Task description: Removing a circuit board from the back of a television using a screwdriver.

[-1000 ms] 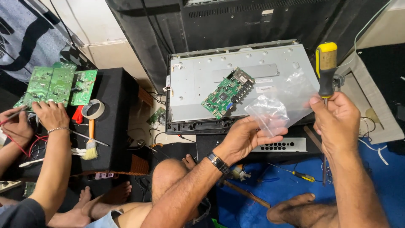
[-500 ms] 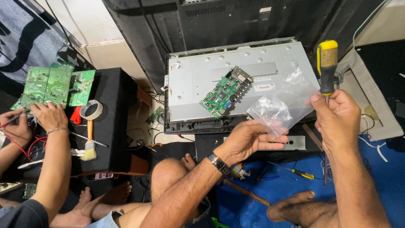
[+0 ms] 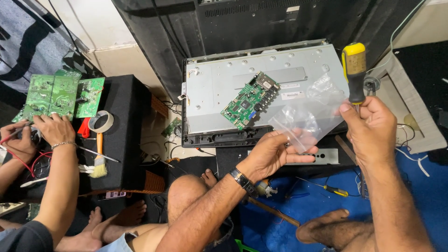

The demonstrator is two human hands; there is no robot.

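My left hand (image 3: 276, 150) pinches the lower edge of a clear plastic bag (image 3: 309, 114), with a watch on its wrist. My right hand (image 3: 372, 129) grips a screwdriver (image 3: 354, 70) with a yellow and black handle, held upright, and its fingers also touch the bag's right edge. The bag hangs stretched between both hands. Behind it lies a grey metal panel (image 3: 219, 88) with a green circuit board (image 3: 250, 99) resting tilted on it.
Another person's hands (image 3: 49, 128) work at the left beside green circuit boards (image 3: 60, 93), a tape roll (image 3: 101, 121) and a brush (image 3: 99, 161) on a black box (image 3: 126, 135). A small yellow screwdriver (image 3: 333, 189) lies on the blue floor mat. A dark screen panel (image 3: 261, 21) stands behind.
The bag has been drawn wider between my two hands, and my left hand shifted slightly right along its lower edge. The other person's hands stay at the left.
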